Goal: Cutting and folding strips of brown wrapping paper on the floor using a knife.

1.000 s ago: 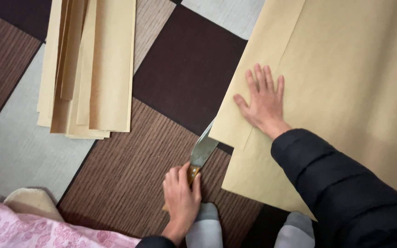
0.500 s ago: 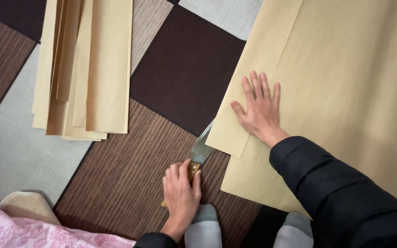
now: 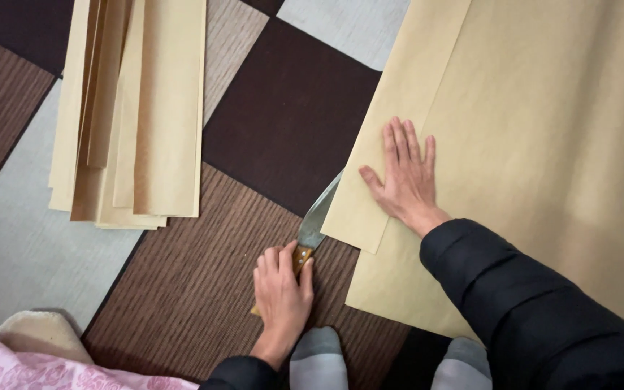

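1. Left hand (image 3: 283,297) fingers curl tight around the knife (image 3: 317,220) handle.
2. Its blade runs toward 1 o'clock, slipping under the folded paper sheet (image 3: 543,144).
3. Right hand (image 3: 402,177) lies flat, fingers spread, pressing the fold, at 2 o'clock from the left hand.
4. A stack of cut strips (image 3: 139,108) lies at 11 o'clock, well apart.

No packages, labels, signs or screens in your view here, honestly. Nothing boxed, nothing printed, nothing lit up anywhere you're looking.
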